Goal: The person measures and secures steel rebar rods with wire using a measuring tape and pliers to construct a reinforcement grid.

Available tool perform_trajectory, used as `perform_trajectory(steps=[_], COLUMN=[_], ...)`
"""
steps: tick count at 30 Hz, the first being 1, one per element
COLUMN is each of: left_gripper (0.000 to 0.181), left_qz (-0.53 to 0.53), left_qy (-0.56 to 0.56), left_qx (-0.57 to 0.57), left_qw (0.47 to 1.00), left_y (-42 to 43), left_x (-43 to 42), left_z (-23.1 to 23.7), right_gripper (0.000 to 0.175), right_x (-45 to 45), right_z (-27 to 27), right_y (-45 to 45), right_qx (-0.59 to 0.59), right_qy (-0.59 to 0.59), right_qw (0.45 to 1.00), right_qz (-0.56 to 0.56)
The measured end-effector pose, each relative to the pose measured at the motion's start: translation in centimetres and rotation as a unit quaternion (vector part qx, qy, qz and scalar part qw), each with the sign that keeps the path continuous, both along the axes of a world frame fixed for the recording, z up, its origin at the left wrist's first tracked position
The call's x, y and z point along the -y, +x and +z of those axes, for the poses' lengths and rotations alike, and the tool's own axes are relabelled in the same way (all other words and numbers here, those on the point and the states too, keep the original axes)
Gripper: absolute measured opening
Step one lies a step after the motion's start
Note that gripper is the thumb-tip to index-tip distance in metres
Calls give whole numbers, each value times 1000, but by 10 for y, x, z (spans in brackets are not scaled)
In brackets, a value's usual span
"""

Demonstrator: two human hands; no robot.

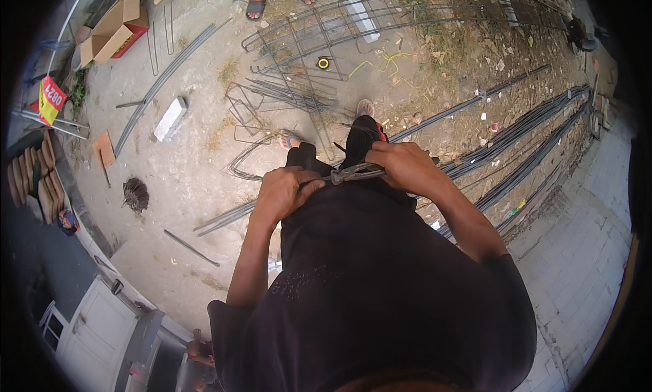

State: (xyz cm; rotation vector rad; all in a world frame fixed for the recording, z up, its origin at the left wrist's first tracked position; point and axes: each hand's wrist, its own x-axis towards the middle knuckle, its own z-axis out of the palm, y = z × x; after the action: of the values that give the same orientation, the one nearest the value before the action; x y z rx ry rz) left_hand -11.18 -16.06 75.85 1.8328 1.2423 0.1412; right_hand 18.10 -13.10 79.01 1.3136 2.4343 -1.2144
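My right hand [405, 163] is closed around the handles of a pair of metal pincers [351, 173] at my lap. The head of the pincers points left, towards my left hand [290, 191]. Between the thumb and fingers of my left hand is a thin dark piece that meets the pincers' head; whether it is wire or rod I cannot tell. Bent steel stirrups [244, 160] lie on the ground just beyond my left hand. Past my feet, a pile of short steel rods [290, 94] lies by a tied rebar cage [305, 51].
Long rebar bundles [514, 137] run along the ground at right. A yellow-black tape measure [323, 63], yellow cord [389, 61] and white blocks [171, 119] lie about. Another person's sandalled feet [255, 7] are at the top. A cardboard box [114, 33] stands upper left, a block wall [575, 259] right.
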Motion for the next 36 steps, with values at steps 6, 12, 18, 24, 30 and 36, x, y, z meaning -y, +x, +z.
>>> perform_trajectory(steps=[6, 12, 18, 24, 30, 36], left_gripper=[23, 23, 23, 25, 23, 21], left_qz=[-114, -154, -151, -93, -61, -15], left_qy=[13, 13, 8, -22, 21, 5], left_qx=[26, 47, 16, 24, 19, 1], left_qw=[993, 987, 988, 995, 998, 1000], left_y=[19, 47, 74, 90, 95, 92], left_x=[-22, -28, -38, -43, -43, -39], left_z=[3, 4, 16, 18, 14, 9], right_gripper=[24, 22, 21, 29, 25, 27], right_x=[57, 78, 88, 79, 69, 66], right_z=[9, 7, 5, -3, -19, -33], right_y=[14, 54, 87, 115, 128, 131], right_qx=[-47, -72, -27, -105, -102, -134], right_qy=[25, 67, 118, 107, 132, 76], right_qw=[976, 954, 944, 941, 933, 927], right_qz=[-209, -283, -307, -304, -319, -342])
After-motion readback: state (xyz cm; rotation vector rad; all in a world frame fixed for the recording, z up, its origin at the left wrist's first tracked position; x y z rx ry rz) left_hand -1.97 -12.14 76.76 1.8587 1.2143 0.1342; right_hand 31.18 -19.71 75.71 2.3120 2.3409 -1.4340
